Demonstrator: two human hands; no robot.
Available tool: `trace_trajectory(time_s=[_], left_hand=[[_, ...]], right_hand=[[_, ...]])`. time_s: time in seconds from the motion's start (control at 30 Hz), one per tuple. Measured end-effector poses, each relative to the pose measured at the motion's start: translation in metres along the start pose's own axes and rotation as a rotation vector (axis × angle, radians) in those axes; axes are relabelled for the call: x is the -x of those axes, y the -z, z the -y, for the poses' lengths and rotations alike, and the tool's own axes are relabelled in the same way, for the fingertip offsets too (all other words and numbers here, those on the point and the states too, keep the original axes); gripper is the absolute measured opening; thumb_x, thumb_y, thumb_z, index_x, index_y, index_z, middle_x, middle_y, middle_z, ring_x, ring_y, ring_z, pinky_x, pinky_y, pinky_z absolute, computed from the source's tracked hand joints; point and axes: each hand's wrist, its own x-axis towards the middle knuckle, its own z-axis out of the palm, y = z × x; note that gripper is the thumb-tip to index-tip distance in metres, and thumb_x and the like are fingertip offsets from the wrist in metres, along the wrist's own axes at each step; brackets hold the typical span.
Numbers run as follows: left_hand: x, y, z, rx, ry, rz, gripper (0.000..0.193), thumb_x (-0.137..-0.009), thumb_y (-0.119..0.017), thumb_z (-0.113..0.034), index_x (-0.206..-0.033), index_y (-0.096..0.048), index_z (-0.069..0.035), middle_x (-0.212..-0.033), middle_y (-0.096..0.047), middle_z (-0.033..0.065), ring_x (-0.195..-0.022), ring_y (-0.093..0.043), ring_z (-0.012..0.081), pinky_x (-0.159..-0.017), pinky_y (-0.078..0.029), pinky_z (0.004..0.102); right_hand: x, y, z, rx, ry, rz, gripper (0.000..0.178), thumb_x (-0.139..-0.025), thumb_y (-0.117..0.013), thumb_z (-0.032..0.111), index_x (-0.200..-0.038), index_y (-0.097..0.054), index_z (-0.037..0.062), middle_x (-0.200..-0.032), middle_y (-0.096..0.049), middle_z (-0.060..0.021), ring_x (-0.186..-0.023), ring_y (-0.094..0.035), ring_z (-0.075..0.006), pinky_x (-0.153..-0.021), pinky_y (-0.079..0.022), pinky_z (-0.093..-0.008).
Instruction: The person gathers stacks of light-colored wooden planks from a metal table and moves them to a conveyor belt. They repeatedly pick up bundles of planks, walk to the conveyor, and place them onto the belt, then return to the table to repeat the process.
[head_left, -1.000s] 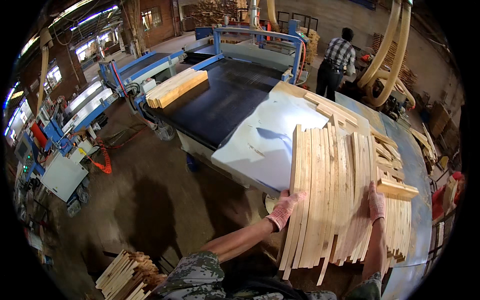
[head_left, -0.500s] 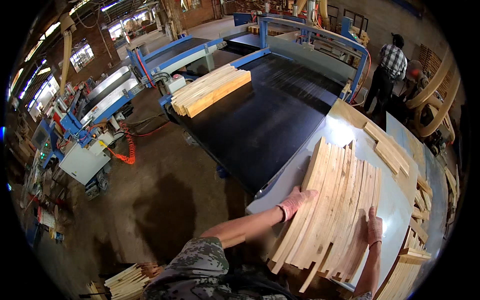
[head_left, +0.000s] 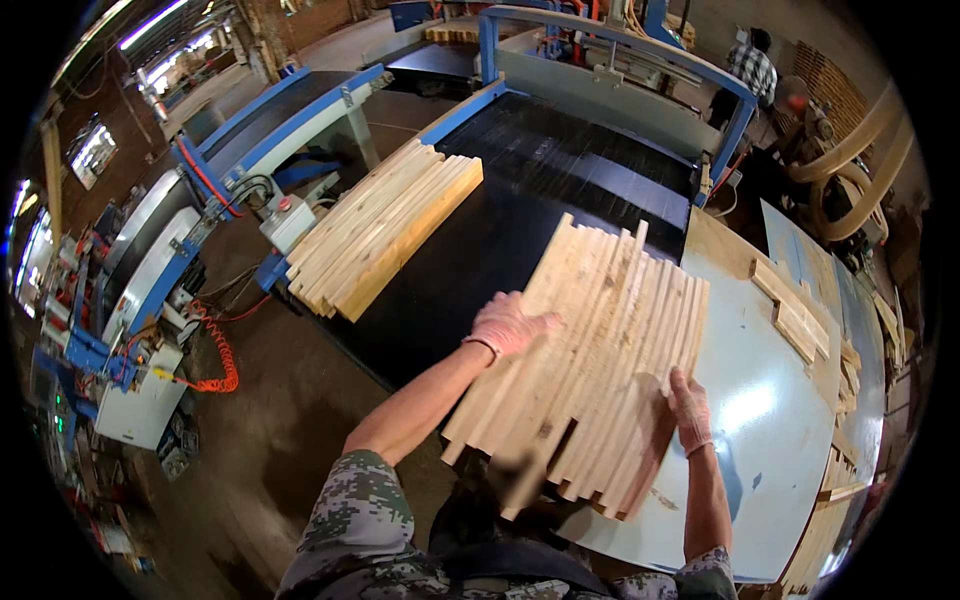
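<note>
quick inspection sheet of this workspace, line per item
surface: pale blue table beside a black conveyor belt
job's things: fan of thin wood slats, overhanging the table's near edge
clutter: second slat stack on the belt; loose offcuts at the table's far side
hands: left hand flat on the fan's left edge, right hand on its right part, both gloved
cables: orange coiled hose by the machine on the left
surroundings: blue machine frame; another person standing at the far end
</note>
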Motion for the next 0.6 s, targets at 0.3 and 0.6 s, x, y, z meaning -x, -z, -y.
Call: trace_trajectory(time_s=[0.3, 0.6], left_hand=[[-0.097, 0.092, 0.117, -0.51, -0.195, -0.261, 0.119, -0.094, -0.032, -0.087, -0.167, -0.016, 0.006, -0.176, -0.014, 0.0259, -0.164, -0.008, 0.04, -0.131, 0.001, 0.0558], [-0.133, 0.12, 0.169, -0.488, -0.199, -0.374, 0.107, -0.099, -0.043, -0.076, -0.165, -0.023, 0.006, -0.172, -0.023, 0.0286, -0.162, -0.017, 0.0414, -0.132, -0.005, 0.0545]], right_hand=[[-0.022, -0.192, 0.083, -0.076, -0.119, 0.141, 0.055, -0.101, -0.066, 0.058, -0.119, -0.07, 0.0064, -0.083, -0.058, 0.0042, -0.073, -0.054, -0.0082, -0.061, -0.047, -0.0286], [-0.055, -0.25, 0.108, -0.005, -0.049, 0.174, 0.058, -0.103, -0.064, 0.056, -0.126, -0.065, 0.0033, -0.092, -0.065, -0.0025, -0.084, -0.06, -0.0146, -0.073, -0.054, -0.0327]])
